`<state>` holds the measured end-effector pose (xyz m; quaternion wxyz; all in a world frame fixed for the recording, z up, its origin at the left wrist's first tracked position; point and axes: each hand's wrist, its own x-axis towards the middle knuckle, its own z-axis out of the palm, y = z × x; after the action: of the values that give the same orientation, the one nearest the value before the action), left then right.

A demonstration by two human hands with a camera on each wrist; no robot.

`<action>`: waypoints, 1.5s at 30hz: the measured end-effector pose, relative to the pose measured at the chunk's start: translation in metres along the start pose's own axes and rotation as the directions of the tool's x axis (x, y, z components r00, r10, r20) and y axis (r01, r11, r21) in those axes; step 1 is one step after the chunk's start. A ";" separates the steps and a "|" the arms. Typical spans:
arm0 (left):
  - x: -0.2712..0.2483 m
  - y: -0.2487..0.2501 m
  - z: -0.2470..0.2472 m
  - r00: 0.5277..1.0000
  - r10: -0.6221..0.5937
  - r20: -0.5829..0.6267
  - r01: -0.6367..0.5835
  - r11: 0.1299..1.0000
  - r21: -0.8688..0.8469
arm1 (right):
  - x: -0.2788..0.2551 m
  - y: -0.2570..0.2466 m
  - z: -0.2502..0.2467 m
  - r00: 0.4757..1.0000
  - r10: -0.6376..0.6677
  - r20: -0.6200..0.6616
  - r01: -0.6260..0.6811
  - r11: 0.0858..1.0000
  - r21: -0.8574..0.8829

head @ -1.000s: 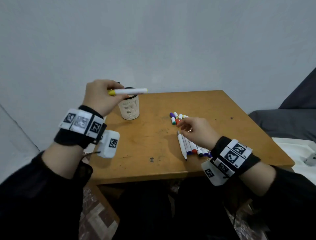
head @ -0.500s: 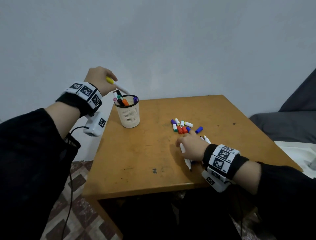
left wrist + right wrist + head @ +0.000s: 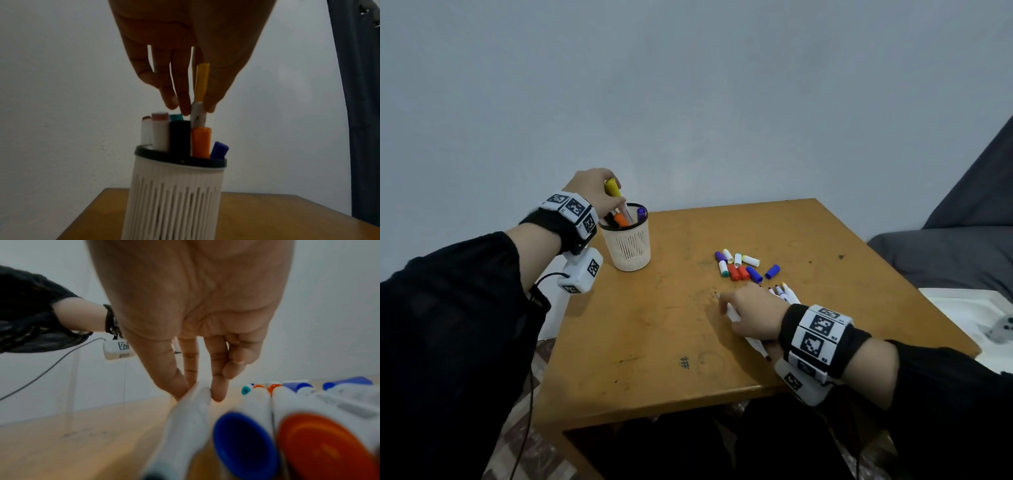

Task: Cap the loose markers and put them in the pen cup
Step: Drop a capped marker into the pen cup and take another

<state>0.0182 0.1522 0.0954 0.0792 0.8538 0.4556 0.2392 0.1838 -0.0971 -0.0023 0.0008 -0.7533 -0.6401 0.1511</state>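
Observation:
My left hand (image 3: 599,192) (image 3: 197,108) pinches a yellow-capped marker (image 3: 613,188) (image 3: 202,81) by its white barrel. The marker stands nearly upright with its lower end inside the white slotted pen cup (image 3: 631,250) (image 3: 174,186). Several capped markers stand in the cup. My right hand (image 3: 751,313) (image 3: 197,390) lies on the table and pinches a white marker (image 3: 191,410) between thumb and fingers. Beside it lie more uncapped markers (image 3: 782,293) (image 3: 242,439). Several loose caps (image 3: 739,265) (image 3: 296,386) sit in a small heap just beyond that hand.
The wooden table (image 3: 654,342) stands against a plain wall, with the cup near its back left corner. A grey sofa (image 3: 945,253) and a white tray (image 3: 962,315) lie off the right edge. The table's left edge drops to a patterned floor.
My left hand has turned the yellow-capped marker from level to upright and lowered its end into the cup. My right hand has come down onto the loose markers and taken hold of one.

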 end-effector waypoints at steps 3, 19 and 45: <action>-0.001 0.000 0.010 0.999 -0.026 -0.036 0.025 0.999 -0.032 | -0.008 0.001 -0.004 0.992 -0.009 -0.128 0.026 0.991 0.131; -0.007 0.011 0.023 0.997 0.001 -0.083 0.003 0.999 0.044 | -0.034 0.017 -0.019 0.767 0.277 -0.578 0.394 0.508 0.766; -0.019 0.122 0.113 0.739 0.373 0.560 -0.576 0.782 0.239 | -0.041 0.059 -0.009 0.729 0.547 -0.413 0.386 0.170 0.907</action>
<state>0.1540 0.0765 0.0338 -0.0495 0.9717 0.2208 -0.0672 0.2376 -0.1458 0.0040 0.7072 -0.5998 -0.2886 0.2384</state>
